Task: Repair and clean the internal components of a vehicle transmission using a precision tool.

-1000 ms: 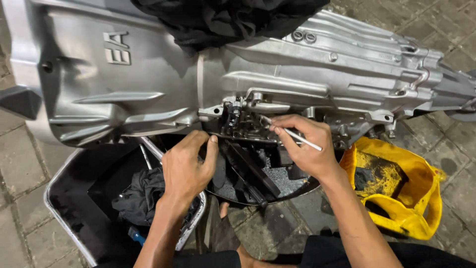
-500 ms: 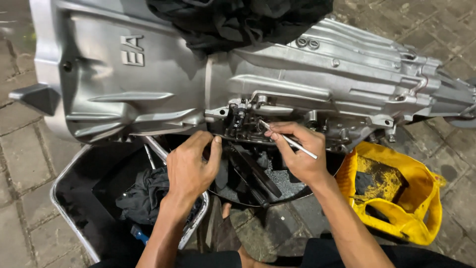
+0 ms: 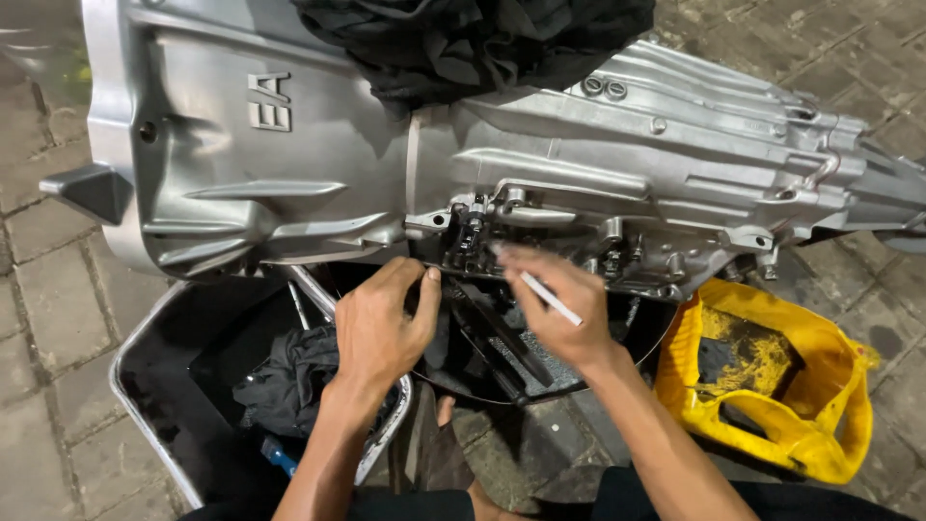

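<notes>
Paver floor, one silver transmission case (image 3: pixel 289 164) across it, ends cropped. One metal tray (image 3: pixel 145 415) below left hand (image 3: pixel 381 323), one yellow jug (image 3: pixel 772 386) right of right hand (image 3: pixel 559 309), which pinches one thin white rod (image 3: pixel 552 299). Left hand's grip hidden.

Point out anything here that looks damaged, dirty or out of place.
The yellow container right of the right hand is cut open and stained dark inside. A black cloth lies draped over the silver transmission housing. Another dark rag sits in the metal tray by the left hand.
</notes>
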